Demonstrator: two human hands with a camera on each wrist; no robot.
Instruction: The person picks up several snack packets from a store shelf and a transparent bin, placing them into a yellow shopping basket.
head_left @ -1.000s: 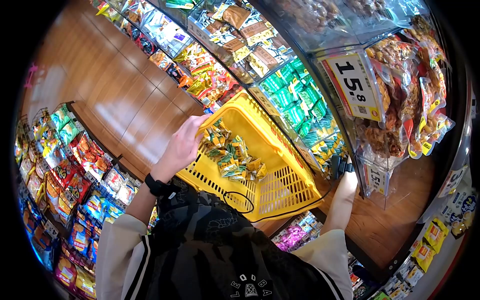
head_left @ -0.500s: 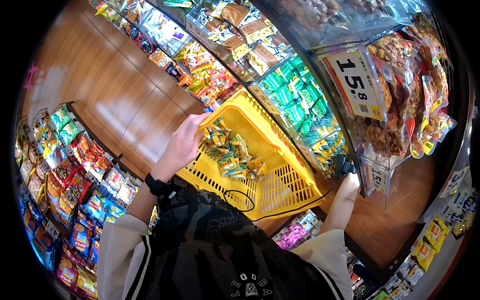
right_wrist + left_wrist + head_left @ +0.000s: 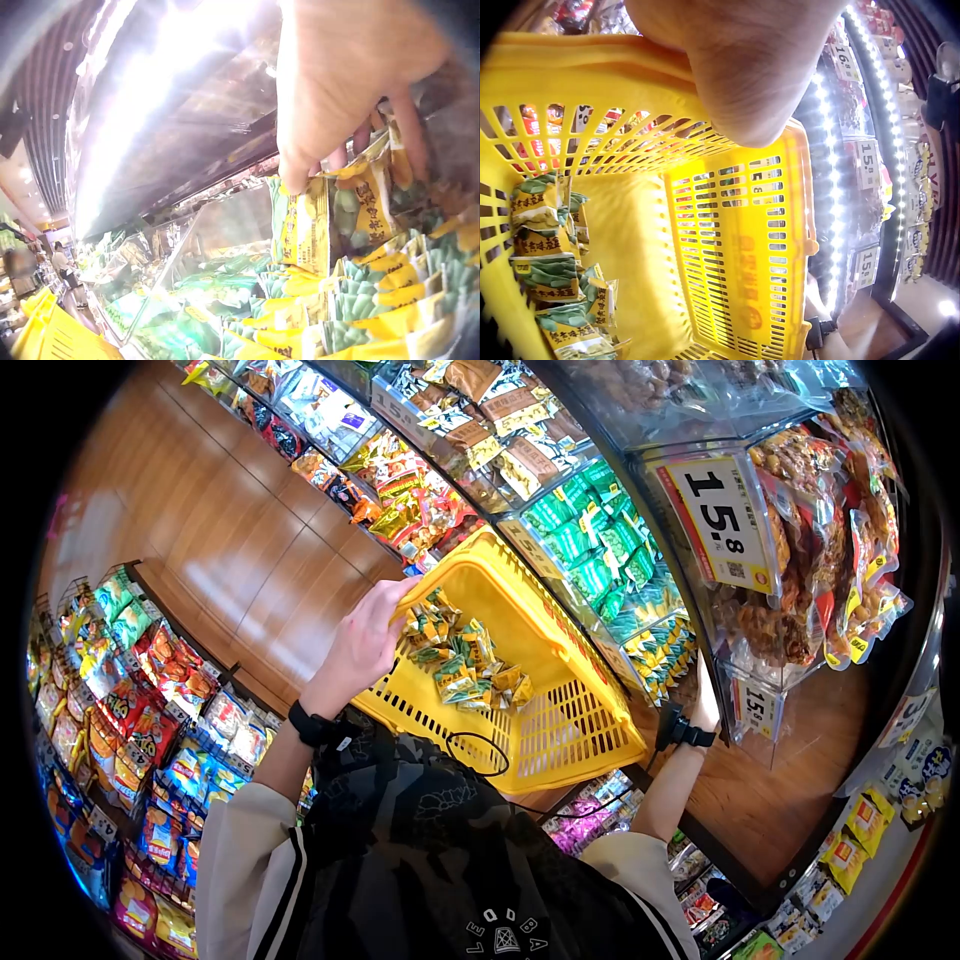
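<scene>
My left hand (image 3: 360, 640) grips the rim of a yellow shopping basket (image 3: 590, 740), its fingers over the edge. In the left wrist view, that hand (image 3: 750, 67) covers part of the basket's top edge. Several small yellow-and-green snack packets (image 3: 470, 670) lie together in the basket. My right hand (image 3: 705, 700) reaches into a shelf bin and is partly hidden there by the display. In the right wrist view, its thumb and fingers pinch yellow-and-green snack packets (image 3: 367, 210) above rows of matching packets (image 3: 382, 300).
Green snack bags (image 3: 600, 540) fill the neighbouring bin. A clear case with a price sign (image 3: 715, 520) and bagged snacks juts out beside my right arm. At left stands a rack of chip bags (image 3: 170, 670) along the wooden floor (image 3: 230, 530).
My right wrist has drawn slightly back toward my body and turned, so its strap shows more. The left hand stays on the basket, and the packets inside look the same.
</scene>
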